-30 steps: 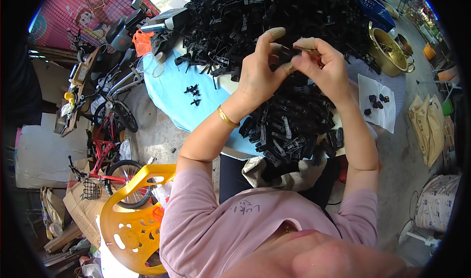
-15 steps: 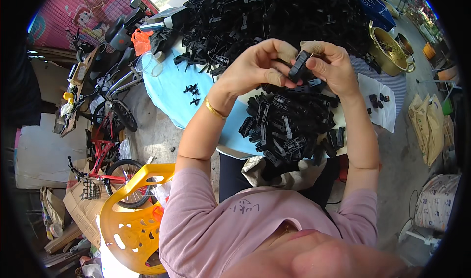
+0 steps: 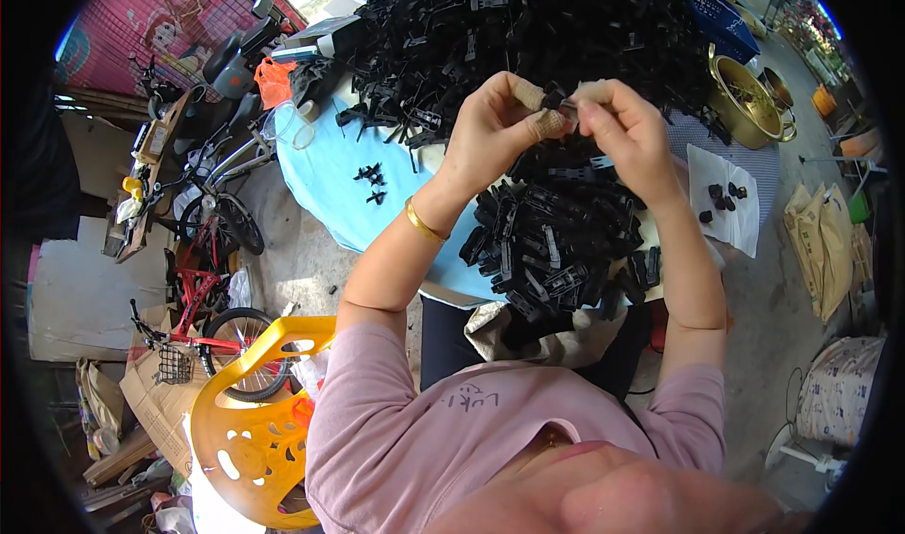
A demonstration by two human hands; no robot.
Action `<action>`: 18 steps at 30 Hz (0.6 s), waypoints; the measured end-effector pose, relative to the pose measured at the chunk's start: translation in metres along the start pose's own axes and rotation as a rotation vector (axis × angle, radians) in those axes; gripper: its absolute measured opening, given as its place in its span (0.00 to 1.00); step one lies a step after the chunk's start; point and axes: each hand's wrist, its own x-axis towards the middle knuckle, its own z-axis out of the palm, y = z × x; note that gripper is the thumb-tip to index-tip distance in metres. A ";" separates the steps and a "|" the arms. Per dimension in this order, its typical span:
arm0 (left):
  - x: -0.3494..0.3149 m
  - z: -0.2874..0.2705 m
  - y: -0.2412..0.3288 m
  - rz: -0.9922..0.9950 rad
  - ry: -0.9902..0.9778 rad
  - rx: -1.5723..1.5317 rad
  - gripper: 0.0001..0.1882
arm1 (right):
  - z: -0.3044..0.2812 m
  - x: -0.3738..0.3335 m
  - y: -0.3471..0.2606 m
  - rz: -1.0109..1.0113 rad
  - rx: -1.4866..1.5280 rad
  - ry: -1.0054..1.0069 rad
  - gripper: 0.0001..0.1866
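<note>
My left hand (image 3: 500,129) pinches a small black plastic piece (image 3: 554,97) between thumb and forefinger, both covered in tan wrapping. Close beside it, my right hand (image 3: 624,131) has thumb and forefinger pressed together at the piece's right side. What lies between those right fingertips is too small to make out. Below both hands sits a pile of black plastic clip-like parts (image 3: 556,242) at the table's near edge. Beyond them rises a much larger heap of similar black parts (image 3: 537,25).
Several small black pieces (image 3: 371,178) lie on the table's light blue cover (image 3: 325,190). At right, a white sheet (image 3: 740,228) carries small black bits, near a gold-coloured pot (image 3: 726,91). A yellow plastic chair (image 3: 226,421) and red bicycle (image 3: 193,294) stand to the left.
The black piece between my hands has turned and shifted slightly left and up. My right fingers have closed into a pinch at its side, and my left wrist has moved a little right.
</note>
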 end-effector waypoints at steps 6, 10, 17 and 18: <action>-0.005 0.010 -0.001 0.150 0.049 0.132 0.15 | 0.009 -0.001 0.002 -0.086 -0.081 0.032 0.06; -0.008 0.012 -0.004 0.198 0.062 0.138 0.15 | 0.008 -0.003 0.001 -0.059 -0.164 0.019 0.06; -0.013 0.013 0.000 0.439 0.136 0.596 0.11 | 0.010 -0.003 -0.006 0.054 -0.081 -0.054 0.06; -0.013 0.013 0.003 0.469 0.134 0.643 0.12 | 0.009 -0.002 -0.004 0.047 -0.049 -0.068 0.07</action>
